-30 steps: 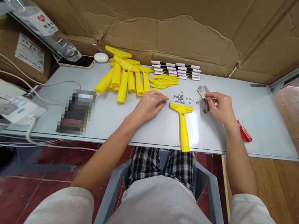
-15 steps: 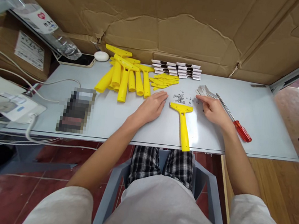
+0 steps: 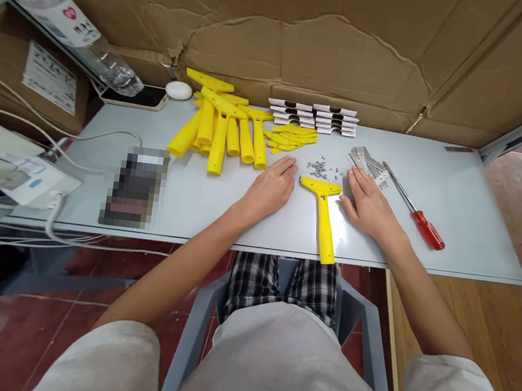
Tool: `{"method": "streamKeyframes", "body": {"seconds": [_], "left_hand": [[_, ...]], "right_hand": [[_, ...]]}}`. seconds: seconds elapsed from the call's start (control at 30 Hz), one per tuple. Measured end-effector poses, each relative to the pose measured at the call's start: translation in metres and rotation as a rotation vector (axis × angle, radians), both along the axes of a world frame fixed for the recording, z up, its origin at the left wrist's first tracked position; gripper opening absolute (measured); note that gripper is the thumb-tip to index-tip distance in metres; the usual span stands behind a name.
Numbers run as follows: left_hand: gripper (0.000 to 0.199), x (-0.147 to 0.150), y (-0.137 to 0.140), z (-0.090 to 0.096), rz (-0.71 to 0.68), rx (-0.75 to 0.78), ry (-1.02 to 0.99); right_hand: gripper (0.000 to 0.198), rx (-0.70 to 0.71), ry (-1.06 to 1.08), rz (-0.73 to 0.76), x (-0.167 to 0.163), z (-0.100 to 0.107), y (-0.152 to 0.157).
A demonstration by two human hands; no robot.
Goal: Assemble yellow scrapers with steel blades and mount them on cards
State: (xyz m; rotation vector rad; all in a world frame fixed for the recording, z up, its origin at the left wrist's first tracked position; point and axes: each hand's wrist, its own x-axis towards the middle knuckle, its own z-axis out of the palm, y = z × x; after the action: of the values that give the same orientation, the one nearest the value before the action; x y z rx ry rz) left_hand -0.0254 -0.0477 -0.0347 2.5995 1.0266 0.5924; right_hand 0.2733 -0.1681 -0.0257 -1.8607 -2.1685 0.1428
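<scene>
Between my hands lies a yellow scraper (image 3: 325,225), its wide head away from me and its handle end at the table's front edge. My left hand (image 3: 271,187) rests on the table left of the scraper, fingers extended and holding nothing. On the other side, my right hand (image 3: 367,202) lies flat with the thumb apart, also holding nothing. Small screws (image 3: 317,168) are scattered just beyond the scraper's head. Past my right fingertips are flat metal plates (image 3: 365,159). A screwdriver (image 3: 418,215) with a red handle lies right of that hand.
Yellow scraper handles (image 3: 219,139) are piled at the back left, beside thin yellow pieces (image 3: 291,137). Stacked white packets (image 3: 334,121) stand by the cardboard (image 3: 354,55). Left are a pixelated dark object (image 3: 136,186), a bottle (image 3: 73,23) and a power strip (image 3: 39,175) with cables.
My right hand has gone from curled with a pointing finger to lying flat, its thumb apart. My left hand stays in about the same place. The view has shifted slightly.
</scene>
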Motion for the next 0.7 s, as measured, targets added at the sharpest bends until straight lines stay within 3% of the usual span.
{"method": "streamKeyframes", "body": {"seconds": [0.3, 0.7], "left_hand": [[0.059, -0.0001, -0.0001, 0.0007, -0.054, -0.03, 0.024], [0.058, 0.004, -0.0073, 0.0005, -0.005, 0.0, 0.116]], "right_hand": [[0.087, -0.021, -0.057, -0.01, 0.0011, -0.0046, 0.0017], [0.086, -0.048, -0.085, -0.026, -0.0008, -0.0047, 0.0026]]}}
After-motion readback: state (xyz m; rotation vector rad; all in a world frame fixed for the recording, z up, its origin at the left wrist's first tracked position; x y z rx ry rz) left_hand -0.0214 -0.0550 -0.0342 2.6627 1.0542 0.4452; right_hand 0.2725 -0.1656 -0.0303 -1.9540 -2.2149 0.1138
